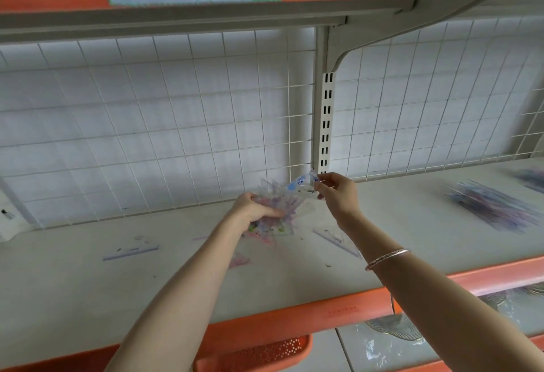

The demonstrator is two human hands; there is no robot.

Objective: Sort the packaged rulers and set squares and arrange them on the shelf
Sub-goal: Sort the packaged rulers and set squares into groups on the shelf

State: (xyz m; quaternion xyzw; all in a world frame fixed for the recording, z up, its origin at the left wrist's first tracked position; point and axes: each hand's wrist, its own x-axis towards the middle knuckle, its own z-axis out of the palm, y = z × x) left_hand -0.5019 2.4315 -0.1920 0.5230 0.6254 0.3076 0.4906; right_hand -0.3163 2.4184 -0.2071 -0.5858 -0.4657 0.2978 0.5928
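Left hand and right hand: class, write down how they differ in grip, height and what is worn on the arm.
The left hand grips a bunch of clear packets in curled fingers; the right hand pinches the blue-labelled end of one packet. The left hand sits lower, the right hand higher and nearer the wire grid. The right arm wears a bangle; the left arm is bare. Both are above the shelf.

Clear glossy plastic pkg (275, 205), crinkly; shelf (88, 277) matt painted metal w/ scuffs; white wire grid (164, 124); shiny metal bangle (388, 258); orange perforated plastic basket (265, 352).
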